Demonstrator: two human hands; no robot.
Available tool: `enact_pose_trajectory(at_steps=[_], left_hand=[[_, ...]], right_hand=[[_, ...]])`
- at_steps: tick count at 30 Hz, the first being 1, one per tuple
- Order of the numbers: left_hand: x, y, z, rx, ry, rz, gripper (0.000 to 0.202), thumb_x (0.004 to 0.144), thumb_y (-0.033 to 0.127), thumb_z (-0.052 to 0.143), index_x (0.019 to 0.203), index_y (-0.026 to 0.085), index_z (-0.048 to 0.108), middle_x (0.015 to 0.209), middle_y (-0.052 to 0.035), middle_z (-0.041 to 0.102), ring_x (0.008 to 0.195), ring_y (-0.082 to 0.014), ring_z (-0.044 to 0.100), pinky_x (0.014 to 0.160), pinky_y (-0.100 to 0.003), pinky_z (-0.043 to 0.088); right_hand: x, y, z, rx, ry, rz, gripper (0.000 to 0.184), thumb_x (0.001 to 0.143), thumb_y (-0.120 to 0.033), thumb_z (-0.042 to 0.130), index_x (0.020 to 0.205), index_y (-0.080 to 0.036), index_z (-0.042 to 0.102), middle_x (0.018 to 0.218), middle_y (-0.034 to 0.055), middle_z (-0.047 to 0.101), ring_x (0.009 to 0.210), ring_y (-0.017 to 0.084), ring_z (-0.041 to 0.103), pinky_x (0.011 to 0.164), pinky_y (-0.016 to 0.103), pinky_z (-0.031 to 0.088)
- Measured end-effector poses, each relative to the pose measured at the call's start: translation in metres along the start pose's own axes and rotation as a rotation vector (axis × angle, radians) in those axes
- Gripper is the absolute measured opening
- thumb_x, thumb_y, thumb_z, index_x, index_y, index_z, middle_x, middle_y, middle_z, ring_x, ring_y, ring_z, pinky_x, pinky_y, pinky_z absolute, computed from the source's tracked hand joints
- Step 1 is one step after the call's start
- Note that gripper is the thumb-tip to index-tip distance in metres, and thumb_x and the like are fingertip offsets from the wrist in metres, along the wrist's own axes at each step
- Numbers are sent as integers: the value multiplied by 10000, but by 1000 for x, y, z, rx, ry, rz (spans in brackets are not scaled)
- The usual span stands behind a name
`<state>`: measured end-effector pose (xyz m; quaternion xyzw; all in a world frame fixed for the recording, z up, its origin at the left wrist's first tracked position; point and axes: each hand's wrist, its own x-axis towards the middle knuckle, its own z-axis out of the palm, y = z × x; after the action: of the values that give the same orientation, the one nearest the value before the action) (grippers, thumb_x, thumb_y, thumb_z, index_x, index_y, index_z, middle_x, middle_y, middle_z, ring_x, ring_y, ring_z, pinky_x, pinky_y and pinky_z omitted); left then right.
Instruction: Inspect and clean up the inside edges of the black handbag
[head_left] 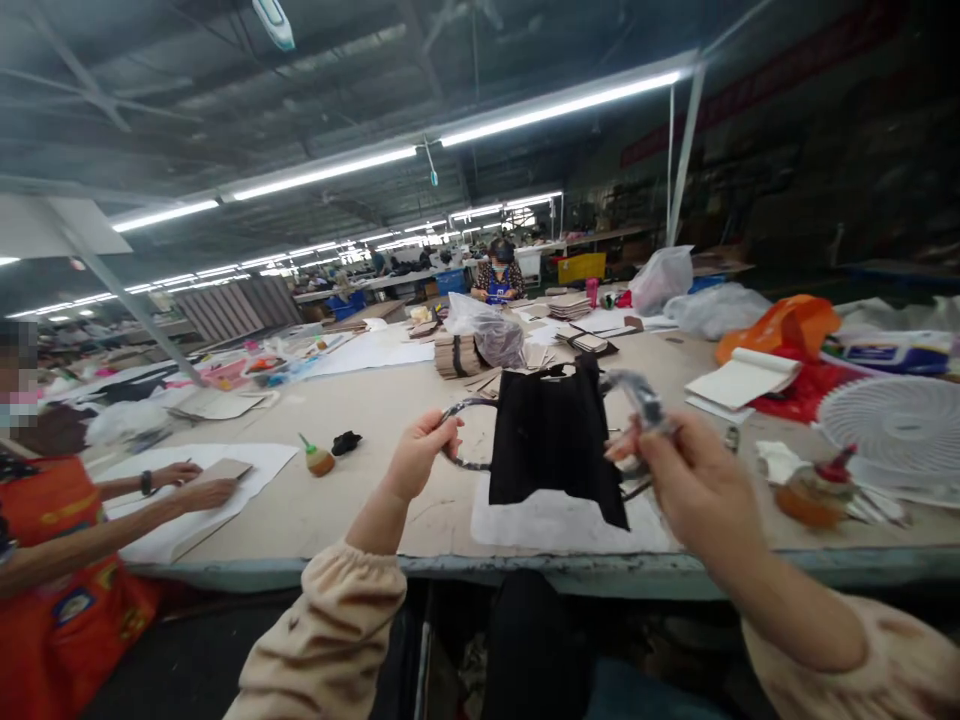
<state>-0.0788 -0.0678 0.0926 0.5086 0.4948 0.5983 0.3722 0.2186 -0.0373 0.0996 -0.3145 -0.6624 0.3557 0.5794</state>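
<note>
A black fabric piece (553,442) hangs from a thin curved metal frame (461,462) held up over the table's near edge. My left hand (420,452) is closed around the frame's left end. My right hand (694,478) is closed on the frame's right end, where the frame shows blurred. Under the fabric lies a white sheet (559,525) on the table (352,505).
At the left a person in orange presses a flat board (222,470) on white paper. A small glue bottle (317,458) stands nearby. On the right are a white fan (896,425), an amber bottle (808,495), a notepad (741,380) and an orange bag (780,325). Another worker sits far back.
</note>
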Motion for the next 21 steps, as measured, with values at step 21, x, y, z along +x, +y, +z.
enact_pose_trajectory(at_steps=[21], left_hand=[[-44,-87,-11,737,209,-78,415,736,247,626,1147,214,585,1215,-80,597,1135,-277,529,1097,-573,164]], right_hand=[[-144,75,152,-244,-1095,-8,233,719,-66,468,857,-180,618,854,39,634,821,169,588,747,235,433]])
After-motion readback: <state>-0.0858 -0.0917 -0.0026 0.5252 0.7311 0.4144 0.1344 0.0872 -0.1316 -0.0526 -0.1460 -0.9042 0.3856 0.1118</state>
